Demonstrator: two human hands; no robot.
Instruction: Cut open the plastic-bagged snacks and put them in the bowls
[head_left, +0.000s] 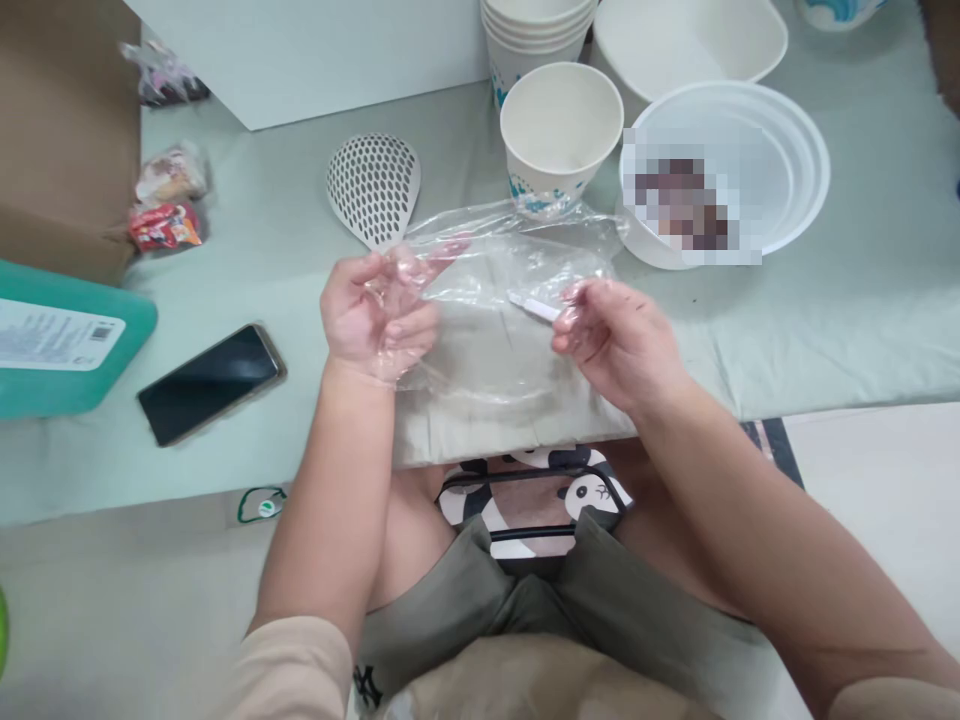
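A clear plastic film or bag [480, 265] stretches between my two hands above the cloth-covered table. My left hand [386, 310] is at the film's left end, with film over its fingers and the index finger pointing out to the right. My right hand [619, 335] pinches the film's right side, and a white stick-like piece [536, 307] juts left from its fingertips. Under the film shows a round transparent shape [495, 365], hard to make out. Just beyond my left hand lies a perforated strainer [375, 185]. A paper cup [561, 125] stands behind the film.
A white bowl [787, 180] with blurred contents is at the right, before a white tray [690, 45] and stacked cups [536, 40]. At left lie a phone [212, 384], a green container [75, 330] and small packets [169, 200]. A white board [322, 60] stands behind.
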